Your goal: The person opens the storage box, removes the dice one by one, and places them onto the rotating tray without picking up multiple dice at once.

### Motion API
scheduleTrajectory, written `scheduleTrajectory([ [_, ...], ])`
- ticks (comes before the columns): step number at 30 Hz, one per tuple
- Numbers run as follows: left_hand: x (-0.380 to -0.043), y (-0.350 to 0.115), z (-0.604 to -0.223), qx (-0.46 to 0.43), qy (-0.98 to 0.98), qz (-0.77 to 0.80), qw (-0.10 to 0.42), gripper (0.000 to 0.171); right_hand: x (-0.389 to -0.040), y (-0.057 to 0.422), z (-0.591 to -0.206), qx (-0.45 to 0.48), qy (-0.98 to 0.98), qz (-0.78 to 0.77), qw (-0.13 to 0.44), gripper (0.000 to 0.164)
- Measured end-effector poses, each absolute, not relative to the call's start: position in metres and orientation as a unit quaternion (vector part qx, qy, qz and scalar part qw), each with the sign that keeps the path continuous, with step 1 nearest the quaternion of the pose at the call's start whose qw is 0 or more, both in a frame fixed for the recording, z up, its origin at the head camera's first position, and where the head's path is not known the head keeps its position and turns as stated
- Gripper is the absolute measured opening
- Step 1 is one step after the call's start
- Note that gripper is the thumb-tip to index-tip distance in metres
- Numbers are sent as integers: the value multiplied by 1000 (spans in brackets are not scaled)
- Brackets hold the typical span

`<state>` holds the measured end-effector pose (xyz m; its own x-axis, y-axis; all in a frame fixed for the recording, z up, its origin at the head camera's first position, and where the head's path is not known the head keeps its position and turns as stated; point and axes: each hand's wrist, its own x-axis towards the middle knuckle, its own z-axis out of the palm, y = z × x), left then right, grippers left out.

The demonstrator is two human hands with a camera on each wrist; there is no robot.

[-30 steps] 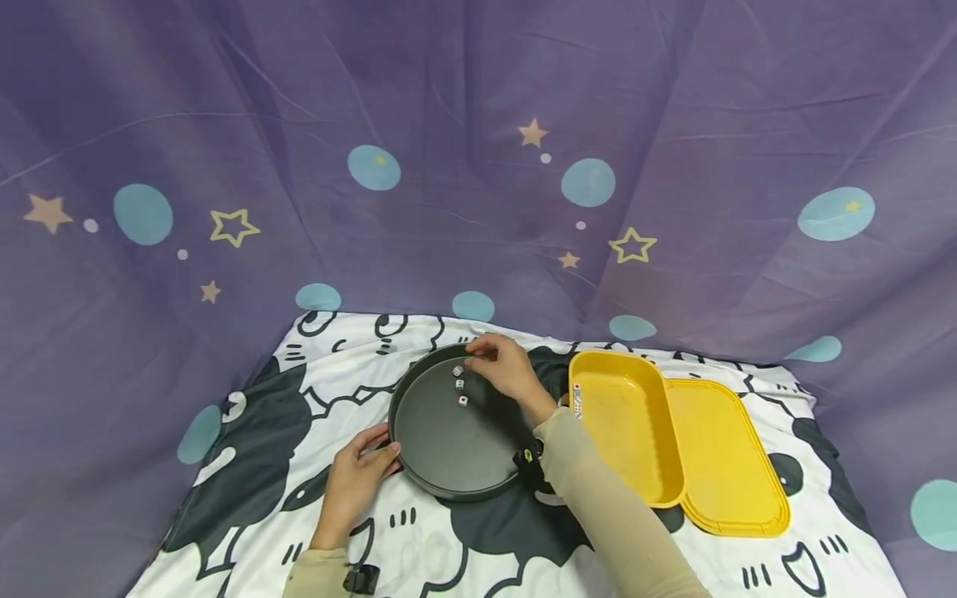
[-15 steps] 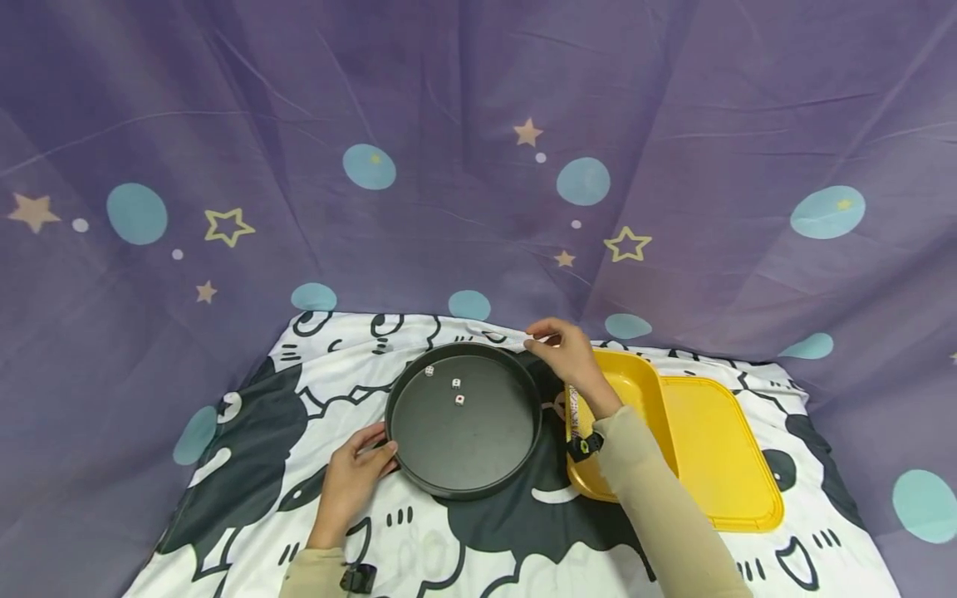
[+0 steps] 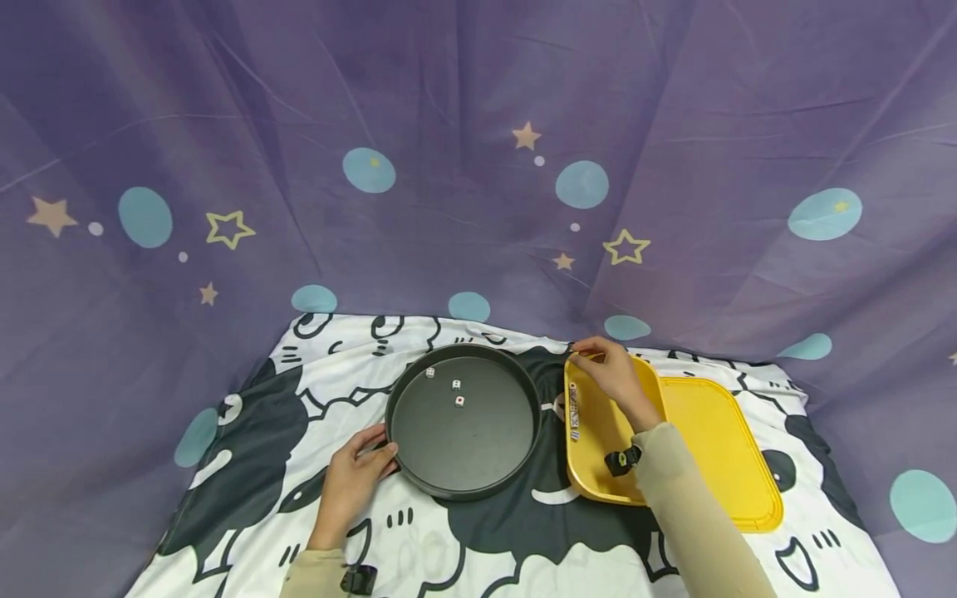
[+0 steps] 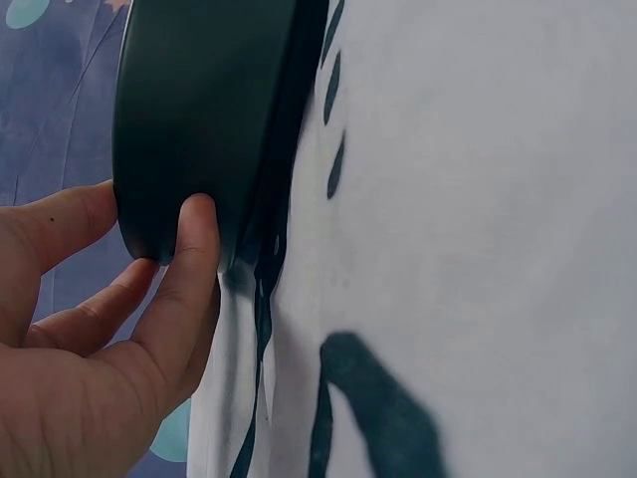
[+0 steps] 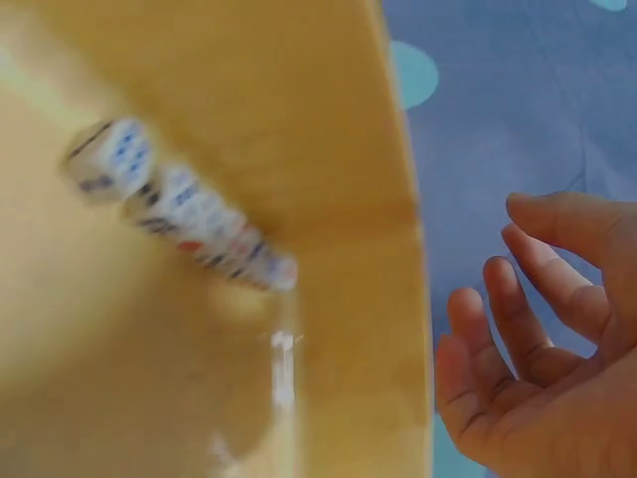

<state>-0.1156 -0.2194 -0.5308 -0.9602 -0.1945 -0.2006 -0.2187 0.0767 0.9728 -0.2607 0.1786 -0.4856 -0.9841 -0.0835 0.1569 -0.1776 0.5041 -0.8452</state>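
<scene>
My left hand [image 3: 351,490] holds the left wall of a round black pan [image 3: 467,453], thumb and fingers against its outside, as the left wrist view [image 4: 129,349] also shows. Three white dice [image 3: 456,384] lie in the pan's upper left part. Over the far left corner of a yellow plastic box [image 3: 620,490] hovers my right hand [image 3: 609,374], fingers loosely bent, nothing between them. Inside that box, a row of several dice [image 3: 574,411] stands along the left wall. The right wrist view shows these dice [image 5: 189,204] blurred, with the hand [image 5: 537,339] beyond the rim.
A flat yellow lid [image 3: 736,457] lies to the right of the box, partly under it. The black-and-white patterned cloth [image 3: 419,548] covers the table. Behind it hangs a purple curtain [image 3: 449,208] with stars and dots.
My right hand has left the pan and moved right to above the yellow box. The farthest die has shifted left in the pan. My left hand stays at the pan's wall.
</scene>
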Motion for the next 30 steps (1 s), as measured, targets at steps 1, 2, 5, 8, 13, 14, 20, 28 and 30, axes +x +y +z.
scheduleTrajectory([
  [1,-116,-219,-531,-141,734,665,9,45,-260,181,-489,72,-867,490,46,17],
  [2,-116,-220,-531,-141,734,664,9,46,-260,183,-492,69,-869,487,45,17],
  [5,-115,-220,-532,-140,736,663,9,46,-261,188,-503,68,-873,481,41,15],
  [8,-115,-220,-532,-141,738,660,9,46,-262,192,-514,66,-878,474,34,14],
  [13,-116,-220,-531,-142,740,658,9,46,-264,196,-526,51,-889,456,5,15],
  [14,-116,-220,-531,-143,740,657,9,46,-264,197,-528,49,-889,454,0,16],
  [20,-116,-219,-531,-141,740,657,9,46,-263,198,-534,45,-891,452,-22,18],
  [28,-115,-219,-533,-139,738,661,9,46,-263,198,-542,55,-899,433,-43,19],
  [30,-115,-219,-533,-138,737,662,9,46,-263,197,-544,57,-903,424,-45,18],
])
